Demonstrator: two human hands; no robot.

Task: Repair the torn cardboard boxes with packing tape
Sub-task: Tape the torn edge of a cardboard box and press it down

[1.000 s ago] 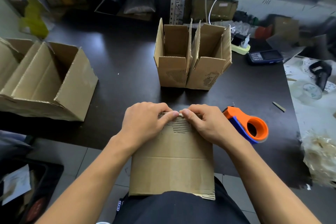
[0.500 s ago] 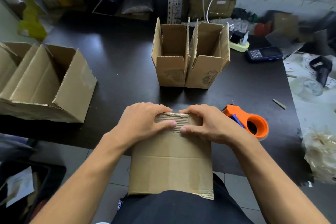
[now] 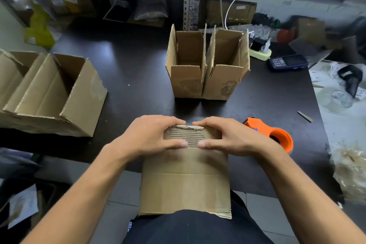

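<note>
A flat-sided cardboard box (image 3: pixel 184 184) lies between the table edge and my body. At its far end a torn patch (image 3: pixel 186 136) bares the corrugated ribs. My left hand (image 3: pixel 150 136) grips the far left corner, fingers curled over the far edge and thumb pressed on the face just below the patch. My right hand (image 3: pixel 233 136) holds the far right corner the same way, thumb tip almost meeting the other. An orange tape dispenser (image 3: pixel 277 134) lies on the table right of my right hand, untouched.
Two open boxes, one on the left (image 3: pixel 188 81) and one on the right (image 3: pixel 225 79), stand upright side by side mid-table, both with torn fronts. A large open box (image 3: pixel 49 101) lies at the left. A dark handheld device (image 3: pixel 288 62) and clutter sit at the right; shelving runs behind the black table (image 3: pixel 128 65).
My fingertips were pinching together at the middle of the far edge. Both thumbs have since slid down toward me over the torn patch, while the fingers stay over the far edge.
</note>
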